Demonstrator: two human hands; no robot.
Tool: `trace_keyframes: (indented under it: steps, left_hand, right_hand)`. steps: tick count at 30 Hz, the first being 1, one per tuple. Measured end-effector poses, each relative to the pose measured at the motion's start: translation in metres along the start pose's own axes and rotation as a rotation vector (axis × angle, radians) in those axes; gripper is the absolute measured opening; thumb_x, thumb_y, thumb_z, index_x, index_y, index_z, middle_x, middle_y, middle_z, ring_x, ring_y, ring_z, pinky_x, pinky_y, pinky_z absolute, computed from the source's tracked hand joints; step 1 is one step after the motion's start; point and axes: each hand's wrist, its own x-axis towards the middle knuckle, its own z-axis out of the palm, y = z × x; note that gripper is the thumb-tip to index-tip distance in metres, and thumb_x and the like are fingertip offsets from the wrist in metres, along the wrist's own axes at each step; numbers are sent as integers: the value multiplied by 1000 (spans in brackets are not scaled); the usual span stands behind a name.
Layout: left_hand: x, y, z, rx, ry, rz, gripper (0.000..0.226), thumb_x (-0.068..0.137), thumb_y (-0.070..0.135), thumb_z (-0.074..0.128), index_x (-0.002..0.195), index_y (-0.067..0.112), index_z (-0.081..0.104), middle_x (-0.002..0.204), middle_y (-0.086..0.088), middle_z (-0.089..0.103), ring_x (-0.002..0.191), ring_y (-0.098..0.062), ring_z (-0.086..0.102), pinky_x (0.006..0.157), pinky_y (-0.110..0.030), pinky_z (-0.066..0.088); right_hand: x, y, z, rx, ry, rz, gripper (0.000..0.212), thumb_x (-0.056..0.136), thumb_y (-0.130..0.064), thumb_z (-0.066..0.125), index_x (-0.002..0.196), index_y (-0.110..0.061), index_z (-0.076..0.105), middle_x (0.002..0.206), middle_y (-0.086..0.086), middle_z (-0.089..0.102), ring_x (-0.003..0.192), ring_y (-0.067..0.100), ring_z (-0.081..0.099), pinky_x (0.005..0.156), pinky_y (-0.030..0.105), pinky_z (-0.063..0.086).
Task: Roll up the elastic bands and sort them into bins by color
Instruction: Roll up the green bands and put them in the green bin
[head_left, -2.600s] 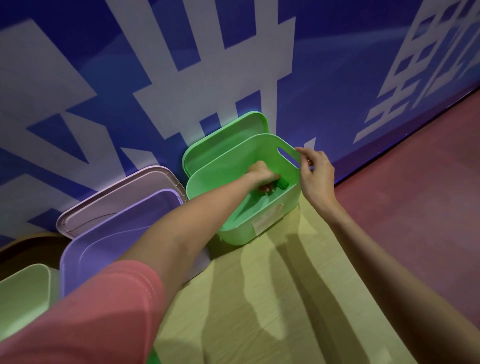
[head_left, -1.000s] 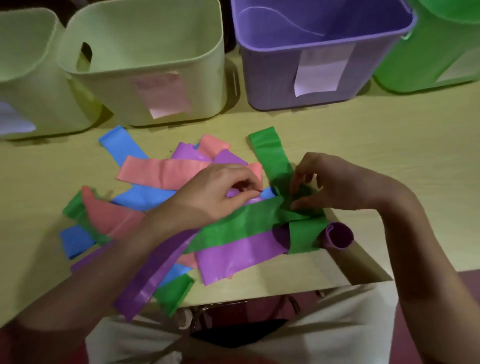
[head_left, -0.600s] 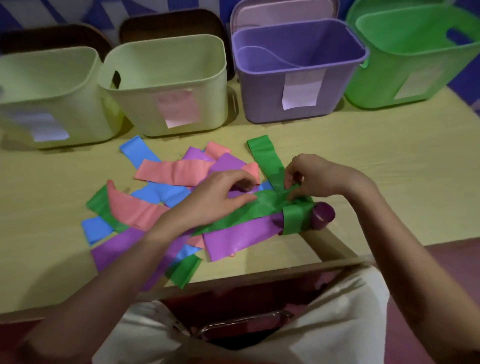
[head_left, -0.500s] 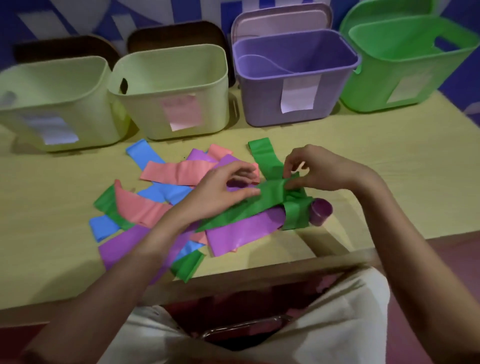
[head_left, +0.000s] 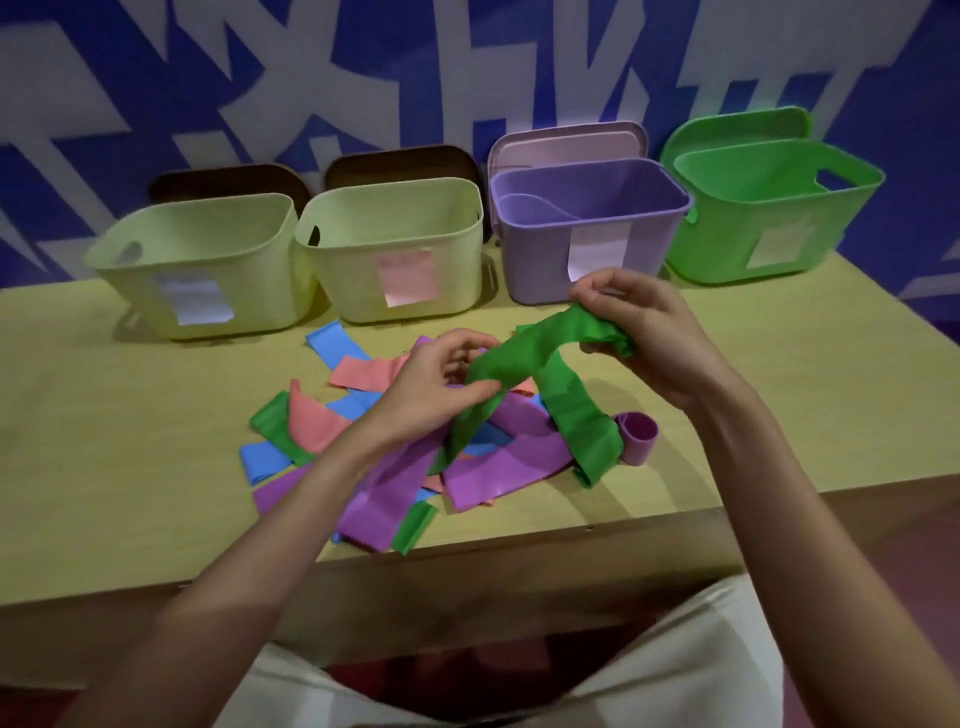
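The green band (head_left: 540, 353) is lifted above the pile (head_left: 415, 467), pinched by the left hand (head_left: 431, 384) and right hand (head_left: 644, 332)

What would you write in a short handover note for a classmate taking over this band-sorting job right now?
Left hand and right hand both grip one green band, lifted off the pile, bunched at the right hand, not yet rolled.
One purple roll lies on the table, not binned.
Left: roll the green band, drop it in the green bin; purple roll to the purple bin; then the pile.
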Motion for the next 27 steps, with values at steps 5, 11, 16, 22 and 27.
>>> trace_keyframes:
  steps: [5, 11, 16, 22, 27]
  left_hand:
    - [7, 26, -17, -288, 24, -16, 42, 68, -2, 62, 107, 13, 60, 95, -6, 62, 84, -7, 62, 78, -16, 50]
    - [13, 43, -22, -461, 10, -19, 43, 67, -2, 61, 108, 10, 61, 89, -3, 66, 82, -11, 64, 75, -17, 51]
    - [15, 26, -27, -29, -123, -4, 48, 69, -3, 79, 107, 20, 61, 90, -4, 58, 84, -12, 54, 80, -22, 43]
    - [14, -4, -34, 415, -274, -129, 32, 67, 15, 86, 95, 7, 71, 91, -3, 74, 80, -14, 67, 76, -31, 52]
    - [9, -15, -50, 508, -307, -166, 17, 73, 15, 81, 83, 6, 72, 79, -16, 70, 69, -10, 55, 64, -37, 46]
  right_hand:
    - [-13, 0, -6, 216, 23, 206, 13, 94, -6, 53, 87, -9, 64, 75, -1, 62, 70, 10, 56, 56, 18, 46]
    - [-21, 4, -13, 538, -5, 310, 33, 78, -2, 56, 109, -7, 65, 86, 9, 68, 76, 20, 64, 64, 24, 55]
    - [-11, 9, -25, 323, 167, 231, 36, 86, 5, 55, 121, -4, 60, 97, 14, 57, 76, 16, 59, 64, 21, 54]
    - [-5, 18, -37, -418, 319, -80, 34, 86, 6, 62, 116, -10, 62, 101, 19, 57, 88, 27, 55, 78, 43, 52]
    - [-3, 24, -64, -396, 446, -57, 34, 87, 4, 62, 112, -20, 64, 104, 18, 57, 91, 24, 57, 81, 36, 55]
